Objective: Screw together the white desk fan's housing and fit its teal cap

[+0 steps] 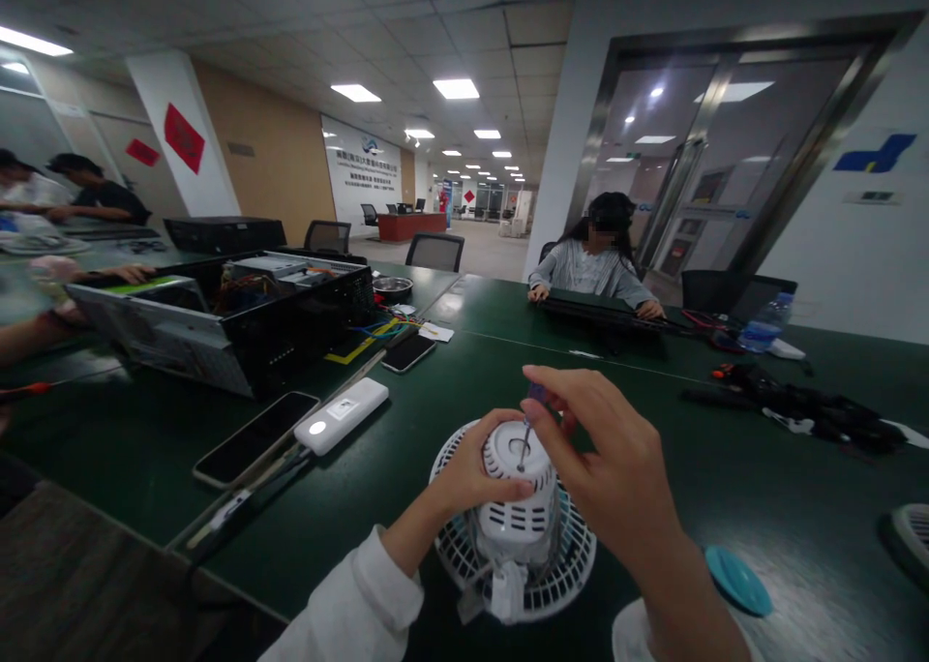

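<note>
A small white electric fan (517, 522) rests face down on the green table, its round grille (573, 570) underneath and its slotted motor housing on top. My left hand (471, 468) wraps around the housing from the left. Above it, my right hand (602, 430) pinches the purple handle of a screwdriver (526, 439) between thumb and fingers. The thin metal shaft points down, and its tip meets the top of the housing near a small hole. Part of the handle is hidden behind my fingers. A turquoise disc (738, 581) lies to the right of my right forearm.
An opened computer case (290, 333) sits at left, with another person's hand on it. Nearer are a white power bank (343, 415) and two phones (257, 439). A person (591, 260) sits opposite. Black gear (813, 410) and a water bottle (767, 323) are at right.
</note>
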The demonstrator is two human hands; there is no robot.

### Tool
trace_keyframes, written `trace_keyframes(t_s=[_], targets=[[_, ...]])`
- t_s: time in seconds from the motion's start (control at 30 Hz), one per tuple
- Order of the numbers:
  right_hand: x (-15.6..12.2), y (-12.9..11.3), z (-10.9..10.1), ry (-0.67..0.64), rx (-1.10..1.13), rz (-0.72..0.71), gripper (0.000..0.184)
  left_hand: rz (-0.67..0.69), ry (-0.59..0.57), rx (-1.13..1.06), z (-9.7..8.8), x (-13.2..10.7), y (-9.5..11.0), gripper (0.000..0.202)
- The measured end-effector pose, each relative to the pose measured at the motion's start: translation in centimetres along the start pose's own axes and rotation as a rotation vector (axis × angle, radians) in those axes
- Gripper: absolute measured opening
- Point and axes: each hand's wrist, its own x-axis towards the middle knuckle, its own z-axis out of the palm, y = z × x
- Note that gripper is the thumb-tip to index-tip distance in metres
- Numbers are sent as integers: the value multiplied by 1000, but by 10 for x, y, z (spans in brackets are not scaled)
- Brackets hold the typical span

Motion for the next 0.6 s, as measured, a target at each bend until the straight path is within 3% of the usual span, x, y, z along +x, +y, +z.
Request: trace_keyframes(t_s=[0.33,0.5,0.6], targets=[[0,3,0,19,-66,-7,17,-8,-9,-7,0,0,1,64],[1,5,-5,-41,49,-5,25,-13,-16,-28,0,-1,-2,65],[1,3,-5,-5,52,-23,20,-6,-19,-40,0,0,-3,64]])
